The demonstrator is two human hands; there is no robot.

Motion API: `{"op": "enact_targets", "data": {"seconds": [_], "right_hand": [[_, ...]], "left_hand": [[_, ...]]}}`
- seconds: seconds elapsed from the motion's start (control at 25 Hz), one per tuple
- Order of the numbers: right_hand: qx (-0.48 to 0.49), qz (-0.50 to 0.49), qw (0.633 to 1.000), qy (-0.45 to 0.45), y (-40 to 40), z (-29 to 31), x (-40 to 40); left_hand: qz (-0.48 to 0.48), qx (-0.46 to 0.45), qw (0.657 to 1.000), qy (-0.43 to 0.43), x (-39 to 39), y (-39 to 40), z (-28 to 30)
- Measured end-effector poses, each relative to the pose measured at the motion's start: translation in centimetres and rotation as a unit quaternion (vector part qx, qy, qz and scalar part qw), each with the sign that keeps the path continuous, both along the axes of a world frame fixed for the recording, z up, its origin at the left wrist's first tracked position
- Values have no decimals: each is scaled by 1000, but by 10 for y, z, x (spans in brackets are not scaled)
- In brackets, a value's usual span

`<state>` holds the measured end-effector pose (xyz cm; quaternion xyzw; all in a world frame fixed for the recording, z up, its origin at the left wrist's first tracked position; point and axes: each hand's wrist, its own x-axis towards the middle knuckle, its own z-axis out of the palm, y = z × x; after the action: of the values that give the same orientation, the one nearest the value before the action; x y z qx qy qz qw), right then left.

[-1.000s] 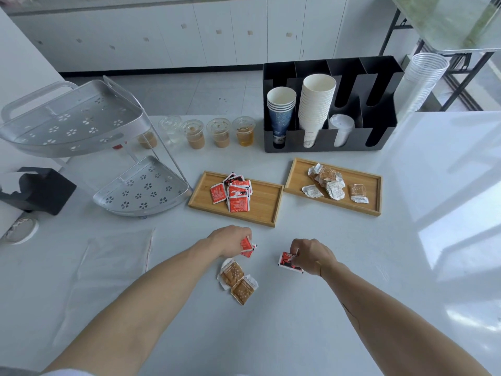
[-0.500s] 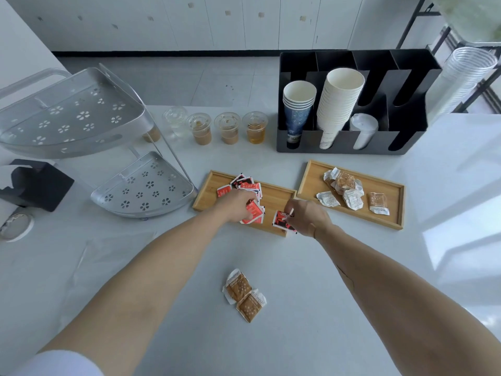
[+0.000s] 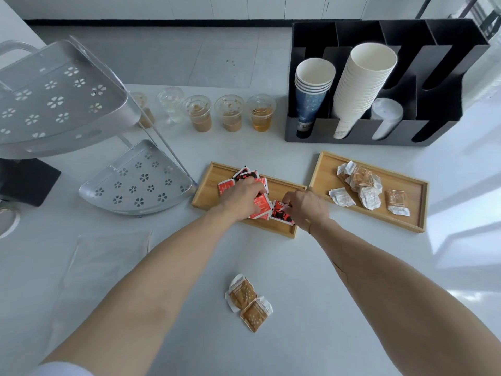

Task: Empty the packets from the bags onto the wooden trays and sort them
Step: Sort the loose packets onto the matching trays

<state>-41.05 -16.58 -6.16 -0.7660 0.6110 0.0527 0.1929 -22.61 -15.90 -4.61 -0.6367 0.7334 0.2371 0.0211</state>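
Two wooden trays lie side by side on the white table. The left tray (image 3: 210,187) holds a pile of red packets (image 3: 260,206). My left hand (image 3: 240,198) rests on that pile, fingers curled over a red packet. My right hand (image 3: 306,207) is at the tray's right end, pinching a red-and-black packet (image 3: 280,214) that lies on the tray. The right tray (image 3: 406,221) holds several brown and white packets (image 3: 357,180). Two brown packets (image 3: 248,301) lie loose on the table near me, between my forearms.
An empty clear plastic bag (image 3: 95,264) lies flat at the left. A grey two-tier perforated rack (image 3: 135,180) stands left of the trays. Several lidded drink cups (image 3: 230,112) line the back, beside a black cup organiser (image 3: 379,85) with paper cups.
Both hands carried red packets from the table in front of me up to the left tray and now press them onto the pile. The camera has leaned closer.
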Motion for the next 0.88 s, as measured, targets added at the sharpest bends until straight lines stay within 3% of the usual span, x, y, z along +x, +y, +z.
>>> {"op": "enact_targets", "data": {"seconds": [0.2,0.44,0.68,0.88], "right_hand": [[-24,25,999,40,5,-5,2],[-52,-1,999,-8,37,10,-8],[-2,13,999,-38,105,15,-21],[33,90,995,-21,162,11,-16]], "left_hand": [[-13,-32,999,-38,3,2,0],[50,-79,995,18,13,38,4],[57,39,997,27,26,104,4],[1,121,993,17,19,148,6]]}}
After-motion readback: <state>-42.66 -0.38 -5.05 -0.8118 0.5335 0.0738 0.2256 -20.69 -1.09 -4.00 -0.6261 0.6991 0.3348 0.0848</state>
